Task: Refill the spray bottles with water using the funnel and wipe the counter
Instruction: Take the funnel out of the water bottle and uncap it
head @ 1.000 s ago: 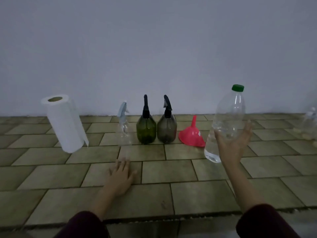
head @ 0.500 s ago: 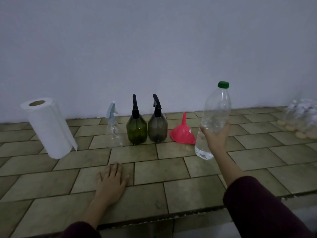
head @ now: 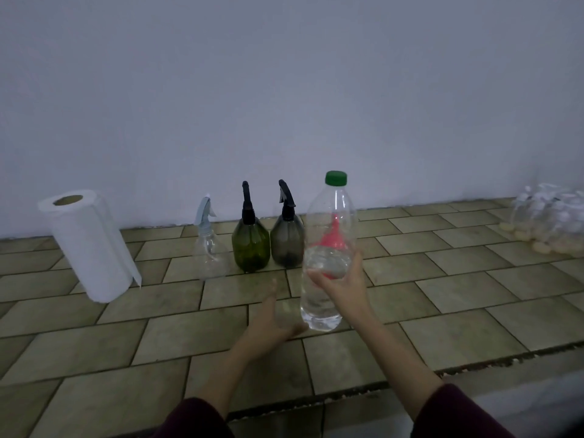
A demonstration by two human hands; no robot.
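My right hand (head: 343, 284) grips a clear water bottle (head: 328, 222) with a green cap, held upright above the tiled counter (head: 189, 339). The bottle is about half full of water. My left hand (head: 271, 324) is raised off the counter beside the bottle's base, blurred, fingers straight. Three spray bottles stand in a row at the back: a clear one (head: 210, 248), a green one (head: 250, 240) and a grey one (head: 287, 238). The pink funnel (head: 331, 237) shows through the water bottle, behind it.
A paper towel roll (head: 90, 245) stands at the left with a loose sheet hanging. A cluster of clear bottles (head: 550, 222) sits at the far right. A white wall runs behind. The counter's front edge lies near my forearms.
My right hand has carried the water bottle left, in front of the funnel. My left hand has lifted off the counter and moved right toward the bottle's base.
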